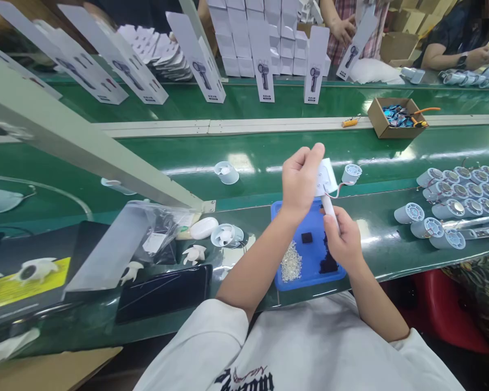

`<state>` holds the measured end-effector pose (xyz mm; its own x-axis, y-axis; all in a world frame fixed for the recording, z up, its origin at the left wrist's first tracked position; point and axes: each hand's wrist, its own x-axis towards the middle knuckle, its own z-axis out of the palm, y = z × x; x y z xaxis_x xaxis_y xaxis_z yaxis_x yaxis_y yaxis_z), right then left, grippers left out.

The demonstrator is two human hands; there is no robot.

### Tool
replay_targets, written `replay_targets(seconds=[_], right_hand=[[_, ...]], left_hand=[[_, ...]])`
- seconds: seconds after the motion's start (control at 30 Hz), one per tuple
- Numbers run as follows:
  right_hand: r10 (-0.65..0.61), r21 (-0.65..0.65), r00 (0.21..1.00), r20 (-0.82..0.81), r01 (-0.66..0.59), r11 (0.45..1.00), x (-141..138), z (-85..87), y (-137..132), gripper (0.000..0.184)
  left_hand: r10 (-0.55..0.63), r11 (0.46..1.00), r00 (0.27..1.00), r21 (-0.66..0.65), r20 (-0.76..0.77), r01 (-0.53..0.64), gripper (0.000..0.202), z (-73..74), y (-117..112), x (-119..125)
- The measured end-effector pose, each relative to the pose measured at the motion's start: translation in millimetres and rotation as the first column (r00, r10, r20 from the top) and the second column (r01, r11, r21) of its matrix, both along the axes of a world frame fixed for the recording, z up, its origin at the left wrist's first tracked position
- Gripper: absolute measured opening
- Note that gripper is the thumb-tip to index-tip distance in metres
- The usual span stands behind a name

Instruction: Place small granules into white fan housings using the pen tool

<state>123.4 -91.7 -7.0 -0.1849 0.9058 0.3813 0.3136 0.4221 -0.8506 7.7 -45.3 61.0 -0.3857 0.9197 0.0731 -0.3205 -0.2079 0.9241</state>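
My left hand [303, 179] is closed around the left side of a white handheld fan part [326, 175] with a square head. Lower down, my right hand [344, 236] grips its slim white handle. Thin red and white wires run from the part to a pale cylindrical piece [351, 174] just to the right. Beneath both hands lies a blue tray [309, 284]. It holds a heap of small whitish bits [291, 263], a black square [307, 238] and dark pieces [328, 264] along the right.
Rows of pale cylinders [448, 209] stand at right. White cups [227, 172], fan blades [194, 253] and a dark tablet [165, 293] are on the left. A slanting post [106, 146] rises there. Beyond are a cardboard box [385, 130], printed cartons [264, 70] and other people.
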Motion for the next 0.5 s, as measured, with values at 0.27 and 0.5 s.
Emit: replay_targets(seconds=[0.27,0.5], right_hand=[[0.125,0.052,0.965,-0.229,-0.116,0.992,-28.5,-10.6,-21.9,0.029],[0.146,0.000,0.958,-0.247,-0.150,0.989,-33.3,-6.9,-22.5,0.034]], left_hand=[[0.023,0.976,0.998,0.218,-0.058,-0.010,0.048,20.3,-23.7,-1.8],[0.097,0.973,0.988,0.221,-0.124,-0.068,0.047,31.0,-30.0,-8.9]])
